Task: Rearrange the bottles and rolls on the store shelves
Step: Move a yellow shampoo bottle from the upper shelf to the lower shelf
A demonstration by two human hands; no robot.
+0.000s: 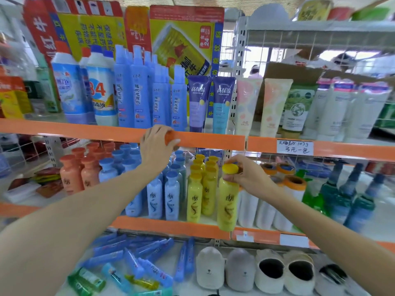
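Right hand (249, 175) clamped on yellow bottle (227, 201) by its cap, front of mid shelf (171, 226) — left hand (157, 146) wrapped round an orange cap (170, 136), bottle hidden.

Bright, even daylight fills the scene, strongest through the wire grid panel (277, 54) at upper right, where the background washes out pale. Shadows are soft and faint. Wide-angle distortion bends the orange shelf edge (85, 130) below that panel, and everything is slightly smeared, worst toward the corners.
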